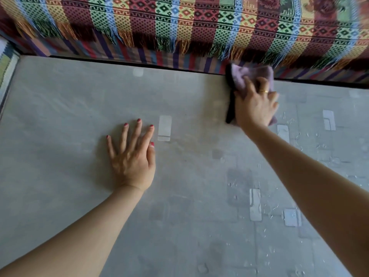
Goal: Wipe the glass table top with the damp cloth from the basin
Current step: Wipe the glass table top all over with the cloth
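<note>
Head view: a person leans over the glass tabletop [69, 108], both bare arms stretched out across it.
Cloth: a lilac damp cloth [252, 76] with a dark edge lies at the far right of the glass, close against the fringed striped blanket [179, 23] that hangs along the far edge.
Right hand: the right hand [255, 105] lies on top of the cloth, its grip closed down on the fabric; the cloth looks blurred.
Left hand: the left hand [132, 156] is flat on the glass, grip spread wide, holding nothing, well apart from the cloth; it seems to brace the reach.
Surface: droplets and wet smears show on the right side, while the left looks dull and dry.
Basin: not in sight.
Step in hand: wiping the far right edge, I judge.
Next move: probably dragging the cloth leftward over the dry glass, keeping pressure even and clear of the fringe.
</note>
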